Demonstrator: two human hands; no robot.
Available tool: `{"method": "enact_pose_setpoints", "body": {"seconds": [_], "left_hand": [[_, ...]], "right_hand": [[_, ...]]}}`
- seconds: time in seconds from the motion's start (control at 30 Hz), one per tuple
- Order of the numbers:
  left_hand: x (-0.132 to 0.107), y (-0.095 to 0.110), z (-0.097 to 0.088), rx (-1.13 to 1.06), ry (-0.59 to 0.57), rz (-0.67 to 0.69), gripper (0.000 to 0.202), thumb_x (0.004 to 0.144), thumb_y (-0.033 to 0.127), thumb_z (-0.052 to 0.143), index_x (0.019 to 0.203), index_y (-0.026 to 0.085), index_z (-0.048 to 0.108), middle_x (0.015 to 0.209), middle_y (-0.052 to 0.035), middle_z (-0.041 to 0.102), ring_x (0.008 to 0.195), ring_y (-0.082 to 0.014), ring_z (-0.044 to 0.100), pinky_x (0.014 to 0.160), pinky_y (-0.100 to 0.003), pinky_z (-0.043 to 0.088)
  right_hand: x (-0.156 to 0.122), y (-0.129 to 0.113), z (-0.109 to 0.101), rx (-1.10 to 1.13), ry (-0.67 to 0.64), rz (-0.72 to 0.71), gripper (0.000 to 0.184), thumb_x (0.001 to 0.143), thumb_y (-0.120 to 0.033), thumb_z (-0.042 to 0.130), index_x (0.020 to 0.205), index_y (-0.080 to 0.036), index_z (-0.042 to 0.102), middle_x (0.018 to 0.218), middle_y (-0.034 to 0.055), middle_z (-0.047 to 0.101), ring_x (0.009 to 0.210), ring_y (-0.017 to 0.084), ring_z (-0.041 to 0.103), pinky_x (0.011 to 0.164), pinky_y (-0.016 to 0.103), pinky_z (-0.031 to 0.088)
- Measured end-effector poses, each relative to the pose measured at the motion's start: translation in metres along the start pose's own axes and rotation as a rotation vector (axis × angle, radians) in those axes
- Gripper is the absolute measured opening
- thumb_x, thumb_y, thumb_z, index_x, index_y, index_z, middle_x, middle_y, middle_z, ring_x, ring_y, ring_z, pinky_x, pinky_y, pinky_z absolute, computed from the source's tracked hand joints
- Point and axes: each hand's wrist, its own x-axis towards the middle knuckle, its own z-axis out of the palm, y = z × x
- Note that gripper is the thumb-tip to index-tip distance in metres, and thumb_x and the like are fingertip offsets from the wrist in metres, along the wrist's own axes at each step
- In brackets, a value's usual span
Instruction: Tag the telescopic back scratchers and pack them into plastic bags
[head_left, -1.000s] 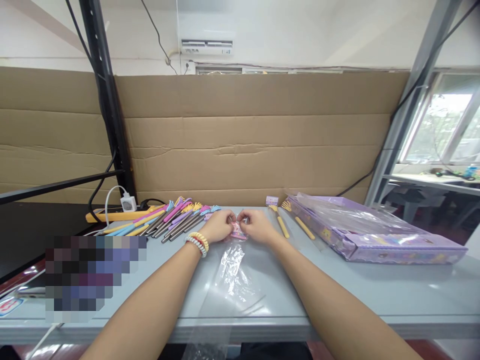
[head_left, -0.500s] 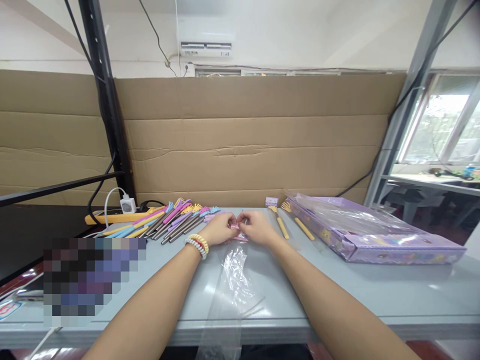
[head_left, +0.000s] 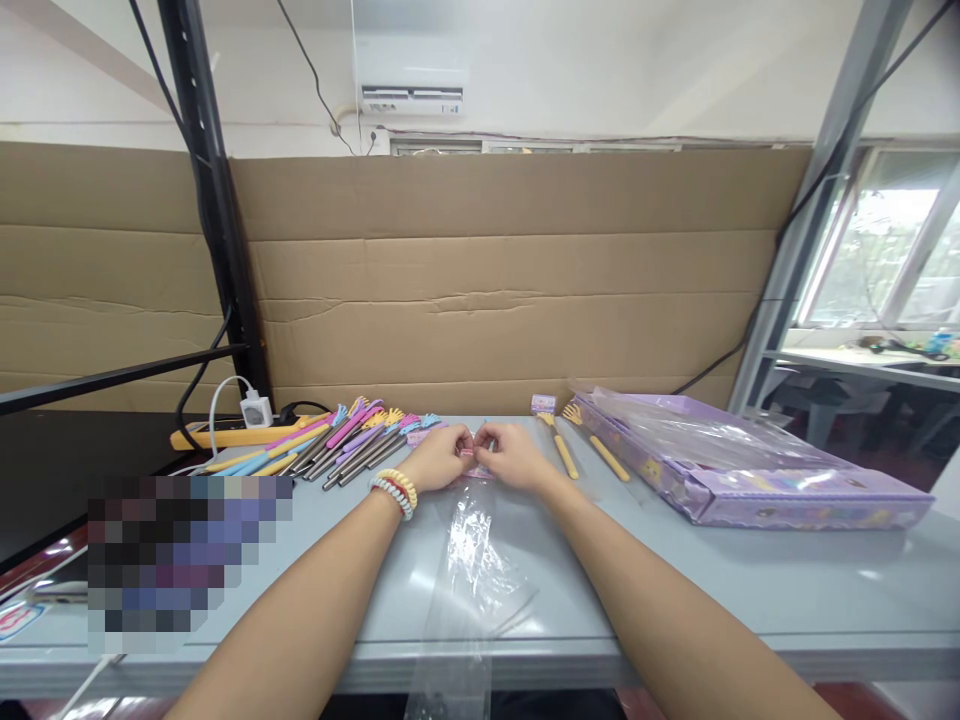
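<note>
A left hand (head_left: 439, 459) and right hand (head_left: 511, 456) sit close together at centre, over a table (head_left: 720, 590); a plastic bag (head_left: 461, 610) runs below them to the bottom edge. Rods (head_left: 365, 448) lie piled left, two forks (head_left: 564, 452) and a box (head_left: 810, 503) right, cardboard (head_left: 525, 265) behind.

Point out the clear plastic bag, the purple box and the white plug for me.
Clear plastic bag (head_left: 469, 560): head view, middle of its loose length on the table.
Purple box (head_left: 810, 508): head view, its near side wall.
White plug (head_left: 256, 409): head view, its body.

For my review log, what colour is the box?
The box is light purple; the head view shows it best.
</note>
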Motion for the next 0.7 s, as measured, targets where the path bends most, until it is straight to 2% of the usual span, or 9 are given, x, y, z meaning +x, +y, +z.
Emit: {"method": "enact_pose_setpoints", "body": {"seconds": [0.2, 0.7], "left_hand": [[0.0008, -0.0031, 0.0006, -0.038, -0.010, 0.008, 0.013, 0.070, 0.021, 0.049, 0.082, 0.019, 0.043, 0.063, 0.0034, 0.053, 0.045, -0.0104, 0.053, 0.038, -0.020, 0.037], [0.0010, -0.0059, -0.0003, 0.032, -0.017, 0.036, 0.015, 0.069, 0.019, 0.048, 0.084, 0.019, 0.046, 0.061, 0.0037, 0.055, 0.047, -0.0109, 0.053, 0.041, -0.021, 0.035]], "right_hand": [[-0.0005, -0.0013, -0.0005, -0.009, -0.024, -0.011, 0.011, 0.063, -0.015, 0.046, 0.062, -0.017, 0.057, 0.058, -0.0015, 0.058, 0.054, 0.010, 0.046, 0.050, 0.020, 0.031], [-0.0003, 0.0027, 0.0009, -0.028, -0.104, 0.012, 0.014, 0.065, -0.017, 0.043, 0.059, -0.017, 0.055, 0.054, -0.0024, 0.053, 0.052, 0.009, 0.043, 0.049, 0.021, 0.029]]}}
